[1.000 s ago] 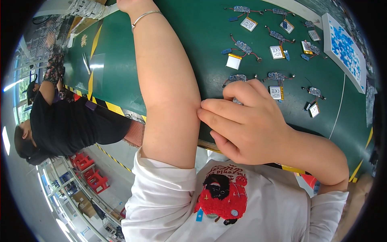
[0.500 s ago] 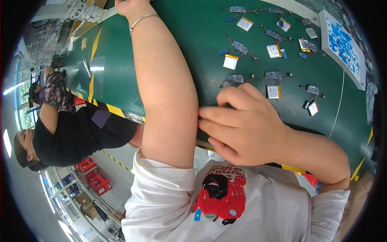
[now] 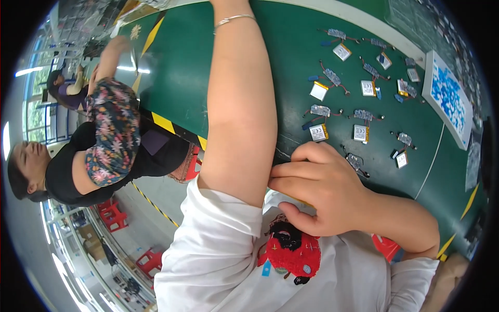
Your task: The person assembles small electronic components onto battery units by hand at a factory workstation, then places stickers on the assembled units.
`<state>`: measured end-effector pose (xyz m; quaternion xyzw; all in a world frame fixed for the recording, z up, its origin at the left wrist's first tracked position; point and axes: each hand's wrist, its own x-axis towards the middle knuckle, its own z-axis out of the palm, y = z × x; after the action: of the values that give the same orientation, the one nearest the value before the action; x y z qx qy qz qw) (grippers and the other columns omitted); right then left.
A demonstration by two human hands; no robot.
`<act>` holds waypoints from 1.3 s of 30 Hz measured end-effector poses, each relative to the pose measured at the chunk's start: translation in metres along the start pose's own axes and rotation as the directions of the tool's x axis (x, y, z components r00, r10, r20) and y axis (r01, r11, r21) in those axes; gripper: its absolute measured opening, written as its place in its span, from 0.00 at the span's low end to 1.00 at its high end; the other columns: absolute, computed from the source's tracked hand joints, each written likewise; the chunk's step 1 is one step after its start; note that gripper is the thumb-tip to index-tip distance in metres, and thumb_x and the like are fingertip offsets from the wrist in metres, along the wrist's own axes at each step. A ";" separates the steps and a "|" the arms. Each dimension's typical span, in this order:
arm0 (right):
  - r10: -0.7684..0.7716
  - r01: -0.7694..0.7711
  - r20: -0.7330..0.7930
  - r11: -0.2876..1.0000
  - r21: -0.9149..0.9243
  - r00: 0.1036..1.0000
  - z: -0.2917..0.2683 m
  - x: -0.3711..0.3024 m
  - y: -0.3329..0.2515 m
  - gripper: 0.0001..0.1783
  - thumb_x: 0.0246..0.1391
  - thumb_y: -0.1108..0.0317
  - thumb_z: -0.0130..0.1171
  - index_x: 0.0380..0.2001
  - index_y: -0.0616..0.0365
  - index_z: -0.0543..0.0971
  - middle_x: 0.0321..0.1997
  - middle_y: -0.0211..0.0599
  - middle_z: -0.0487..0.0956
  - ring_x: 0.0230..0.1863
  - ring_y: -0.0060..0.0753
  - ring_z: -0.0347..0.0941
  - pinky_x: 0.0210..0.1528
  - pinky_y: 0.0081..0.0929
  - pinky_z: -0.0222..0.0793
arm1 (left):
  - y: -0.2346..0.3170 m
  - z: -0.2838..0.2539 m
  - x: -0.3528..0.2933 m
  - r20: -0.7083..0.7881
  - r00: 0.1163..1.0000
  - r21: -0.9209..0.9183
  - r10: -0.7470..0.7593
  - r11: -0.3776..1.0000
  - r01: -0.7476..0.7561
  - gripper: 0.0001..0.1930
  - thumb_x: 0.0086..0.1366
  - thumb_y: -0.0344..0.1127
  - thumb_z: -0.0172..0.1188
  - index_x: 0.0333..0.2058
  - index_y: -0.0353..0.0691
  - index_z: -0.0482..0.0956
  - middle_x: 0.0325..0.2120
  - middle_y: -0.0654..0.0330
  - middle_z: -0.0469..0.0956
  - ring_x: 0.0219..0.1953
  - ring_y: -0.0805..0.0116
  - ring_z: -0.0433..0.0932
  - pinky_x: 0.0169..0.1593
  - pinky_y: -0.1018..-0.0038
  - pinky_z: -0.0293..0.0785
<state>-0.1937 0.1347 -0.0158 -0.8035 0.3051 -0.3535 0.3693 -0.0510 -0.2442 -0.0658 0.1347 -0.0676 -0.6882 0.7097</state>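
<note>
My left arm reaches up across the green table, a thin bracelet at its wrist. The left hand itself lies beyond the top edge. My right hand is held over the table's near edge, its fingers loosely bent and apart, with nothing seen in them. Its fingertips meet the inside of my left arm near the elbow. Just beyond its knuckles lies a small circuit board wired to a silver battery. Another circuit board shows beside the back of this hand, partly covered by it.
Several more wired boards with batteries are spread over the table's right half. A white tray of blue and white bits stands at the far right. On the left, a person in a floral sleeve reaches toward the table, near tweezers.
The whole view has shifted, so the table and boards appear farther right and lower. A board beside my right hand has come into sight. The person on the left has reached an arm forward.
</note>
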 end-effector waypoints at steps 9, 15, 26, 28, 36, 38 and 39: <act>-0.001 0.058 -0.315 0.983 0.173 0.949 -0.022 -0.003 -0.037 0.17 0.38 0.74 0.53 0.36 0.65 0.76 0.50 0.51 0.70 0.48 0.44 0.69 0.49 0.34 0.65 | -0.022 0.034 -0.022 -0.178 0.984 -0.191 -0.017 0.982 -0.017 0.23 0.67 0.49 0.35 0.14 0.46 0.64 0.10 0.68 0.65 0.14 0.70 0.64 0.23 0.72 0.66; -0.116 0.175 -0.434 0.980 0.098 0.894 -0.033 -0.013 -0.056 0.19 0.36 0.76 0.53 0.38 0.64 0.77 0.49 0.48 0.71 0.48 0.46 0.69 0.50 0.36 0.65 | -0.039 0.056 -0.073 -0.546 0.834 -0.389 -0.079 0.905 -0.169 0.13 0.60 0.47 0.43 0.25 0.47 0.69 0.18 0.71 0.68 0.21 0.76 0.66 0.28 0.77 0.67; -0.124 0.242 -0.470 0.950 0.200 0.874 -0.029 -0.023 -0.057 0.17 0.36 0.78 0.52 0.35 0.61 0.76 0.44 0.45 0.72 0.44 0.45 0.70 0.47 0.34 0.66 | -0.042 0.057 -0.080 -0.693 0.713 -0.397 -0.103 0.880 -0.259 0.11 0.57 0.41 0.42 0.20 0.47 0.70 0.16 0.73 0.67 0.18 0.77 0.66 0.26 0.77 0.67; -0.055 0.202 -0.552 0.957 0.208 0.832 -0.032 -0.017 -0.055 0.19 0.35 0.79 0.51 0.37 0.61 0.76 0.43 0.44 0.73 0.45 0.47 0.70 0.48 0.34 0.66 | -0.044 0.058 -0.080 -0.693 0.713 -0.397 -0.105 0.882 -0.255 0.11 0.57 0.41 0.42 0.20 0.47 0.70 0.15 0.73 0.67 0.17 0.76 0.66 0.26 0.77 0.67; -0.194 0.309 -0.449 0.931 0.197 0.872 -0.016 -0.026 -0.047 0.17 0.36 0.79 0.51 0.35 0.60 0.77 0.42 0.44 0.73 0.43 0.47 0.71 0.45 0.36 0.67 | -0.033 0.057 -0.075 -0.703 0.703 -0.365 -0.109 0.903 -0.225 0.13 0.58 0.41 0.43 0.17 0.50 0.70 0.13 0.71 0.68 0.18 0.76 0.68 0.24 0.79 0.66; -0.122 0.257 -0.528 0.948 0.190 0.841 -0.023 -0.020 -0.034 0.20 0.36 0.78 0.51 0.38 0.60 0.75 0.45 0.45 0.72 0.45 0.48 0.69 0.48 0.35 0.66 | -0.041 0.061 -0.080 -0.706 0.701 -0.351 -0.102 0.910 -0.220 0.13 0.58 0.41 0.43 0.17 0.50 0.70 0.13 0.71 0.68 0.17 0.76 0.68 0.24 0.79 0.66; -0.071 0.233 -0.556 0.946 0.226 0.828 -0.024 -0.016 -0.034 0.21 0.36 0.78 0.51 0.39 0.60 0.75 0.46 0.46 0.72 0.46 0.48 0.69 0.49 0.35 0.65 | -0.040 0.061 -0.079 -0.702 0.706 -0.352 -0.095 0.908 -0.228 0.13 0.58 0.40 0.43 0.17 0.50 0.70 0.13 0.71 0.68 0.17 0.76 0.68 0.24 0.79 0.66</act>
<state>-0.2144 0.1564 0.0179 -0.6311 0.2770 -0.6344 0.3501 -0.1099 -0.1720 -0.0117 0.2313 0.3509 -0.5553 0.7176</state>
